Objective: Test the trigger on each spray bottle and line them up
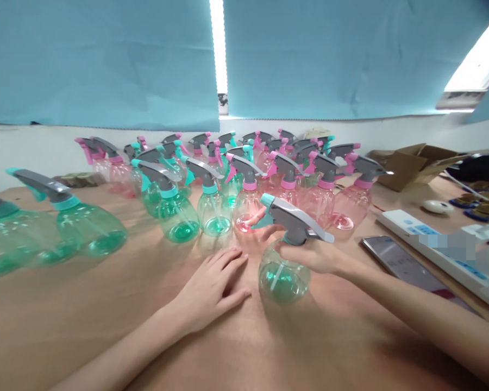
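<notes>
My right hand point(309, 254) wraps the neck of a green spray bottle point(284, 274), just under its grey trigger head point(295, 220), and the bottle stands upright on the brown worktop point(106, 304) right in front of me. My left hand point(209, 288) lies flat and released on the worktop just beside it, fingers spread, touching nothing else.

The bottle looks like thin clear plastic and seems empty, so I judge it very light and easy to tip. The round belly would likely give under a squeeze and feel slick. The neck below the collar is the stiffest place to hold, and the trigger head gives my fingers something to hook under.

Behind it stands a crowd of green and pink bottles point(248, 190), close together. More green bottles point(85, 228) sit to my left. A phone point(395, 260) lies at my right.
</notes>
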Demonstrator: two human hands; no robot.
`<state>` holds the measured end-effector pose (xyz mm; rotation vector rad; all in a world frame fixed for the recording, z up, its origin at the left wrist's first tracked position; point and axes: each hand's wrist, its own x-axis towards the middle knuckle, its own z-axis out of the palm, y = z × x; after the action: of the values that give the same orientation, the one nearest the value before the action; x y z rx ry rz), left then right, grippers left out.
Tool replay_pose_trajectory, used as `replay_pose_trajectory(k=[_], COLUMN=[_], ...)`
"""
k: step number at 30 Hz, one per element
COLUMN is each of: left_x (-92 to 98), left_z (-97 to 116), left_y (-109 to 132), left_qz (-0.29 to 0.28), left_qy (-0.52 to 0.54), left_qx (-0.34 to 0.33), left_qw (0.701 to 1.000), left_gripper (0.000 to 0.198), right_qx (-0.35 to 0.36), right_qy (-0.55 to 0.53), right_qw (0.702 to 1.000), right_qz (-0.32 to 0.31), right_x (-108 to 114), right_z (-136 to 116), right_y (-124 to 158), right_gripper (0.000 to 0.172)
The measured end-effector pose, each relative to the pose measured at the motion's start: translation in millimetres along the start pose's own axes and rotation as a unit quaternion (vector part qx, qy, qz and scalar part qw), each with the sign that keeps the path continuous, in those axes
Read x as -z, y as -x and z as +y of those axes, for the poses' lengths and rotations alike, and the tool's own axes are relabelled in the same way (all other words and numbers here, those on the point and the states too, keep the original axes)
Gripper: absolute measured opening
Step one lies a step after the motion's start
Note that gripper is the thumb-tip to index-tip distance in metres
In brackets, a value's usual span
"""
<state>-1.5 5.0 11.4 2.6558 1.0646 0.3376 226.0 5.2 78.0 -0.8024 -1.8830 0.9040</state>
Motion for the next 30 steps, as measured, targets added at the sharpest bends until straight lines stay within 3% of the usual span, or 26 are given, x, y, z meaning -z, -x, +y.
replay_pose_trajectory(k=[7, 22, 27, 30], left_x=[-2.8, -10.1, -11.2, -11.6], left_z=[-1.6, -9.3, -10.4, -10.2], left_y=[0.0, 0.9, 2.2, 2.7], left_qz=[-0.001, 0.032, 0.031, 0.031], left_qy=[-0.026, -0.025, -0.030, -0.033], left_qx=[-0.001, -0.031, -0.028, -0.027], left_qw=[1.000, 0.999, 0.999, 0.999], left_gripper=[0.048, 0.045, 0.046, 0.045], right_qx=[0.020, 0.012, 0.010, 0.016], right_qy=[-0.015, 0.029, -0.004, -0.040], right_qw=[1.000, 0.999, 1.000, 0.999], right_qz=[0.006, 0.028, 0.016, -0.004], right_x=[0.6, 2.5, 1.8, 0.9], right_z=[4.6, -1.4, -3.6, -1.4], right_y=[1.1, 1.4, 3.7, 4.8], right_gripper=[0.051, 0.014, 0.015, 0.031])
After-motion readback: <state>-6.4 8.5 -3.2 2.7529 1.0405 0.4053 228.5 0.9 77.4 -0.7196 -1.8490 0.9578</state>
